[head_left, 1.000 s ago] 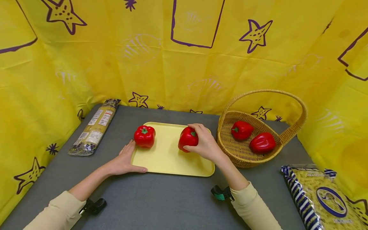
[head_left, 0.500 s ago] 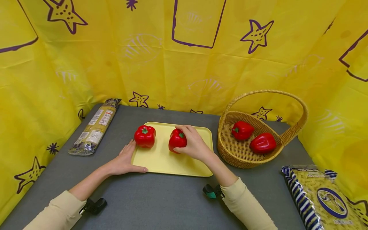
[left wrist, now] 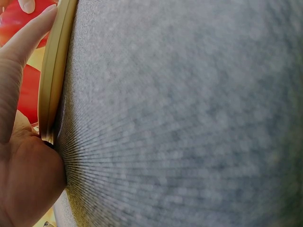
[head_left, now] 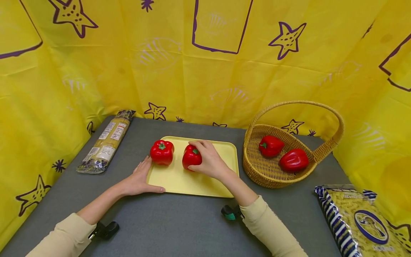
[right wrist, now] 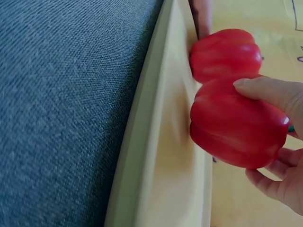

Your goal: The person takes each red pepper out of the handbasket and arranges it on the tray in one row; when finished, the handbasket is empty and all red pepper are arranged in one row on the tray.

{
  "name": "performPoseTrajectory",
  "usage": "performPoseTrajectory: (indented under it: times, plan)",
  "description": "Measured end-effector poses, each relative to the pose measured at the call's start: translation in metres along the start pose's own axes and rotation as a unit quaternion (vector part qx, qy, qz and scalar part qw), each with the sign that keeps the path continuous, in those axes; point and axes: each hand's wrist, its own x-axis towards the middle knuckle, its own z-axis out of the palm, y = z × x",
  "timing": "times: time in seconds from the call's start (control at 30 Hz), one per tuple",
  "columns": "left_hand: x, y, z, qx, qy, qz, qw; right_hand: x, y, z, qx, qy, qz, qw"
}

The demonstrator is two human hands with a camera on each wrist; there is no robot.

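A pale yellow tray [head_left: 179, 184] lies on the grey table. On its left part stands a red bell pepper [head_left: 162, 152], green stem up. My right hand [head_left: 210, 160] grips a second red bell pepper [right wrist: 239, 125] by its sides over the middle of the tray, thumb on the near side. In the right wrist view this pepper overlaps the first one; I cannot tell whether they touch. My left hand [head_left: 138, 180] rests at the tray's left front corner, its fingers along the left side and its thumb on the front rim.
A wicker basket [head_left: 266, 180] with a tall handle stands right of the tray, holding two red bell peppers [head_left: 282, 153]. Left lies a pack of long pasta [head_left: 107, 142]; front right, a bag of short pasta [head_left: 366, 221]. A yellow curtain [head_left: 205, 71] hangs behind.
My right hand has carried its bell pepper leftward over the tray, closer to the standing one. The left hand has stayed at the tray's corner.
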Motion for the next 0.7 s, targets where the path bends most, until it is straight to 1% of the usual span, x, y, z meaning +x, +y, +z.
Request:
performPoseTrajectory:
  times: [0.17, 0.37, 0.6, 0.7]
  plan:
    - [0.001, 0.0, 0.0, 0.0, 0.002, 0.003, 1.0, 0.004, -0.002, 0.004, -0.01, 0.0, 0.0, 0.9999]
    - [0.0, 0.0, 0.0, -0.002, -0.002, -0.003, 1.0, 0.008, -0.006, 0.008, -0.02, -0.001, -0.002, 0.9998]
    - [-0.001, -0.001, 0.0, -0.003, -0.008, -0.008, 0.9999, 0.013, -0.01, 0.011, -0.014, -0.007, -0.011, 0.9998]
    - [0.0, -0.001, -0.001, -0.003, -0.006, -0.004, 1.0, 0.015, -0.011, 0.011, -0.016, -0.009, -0.015, 0.9997]
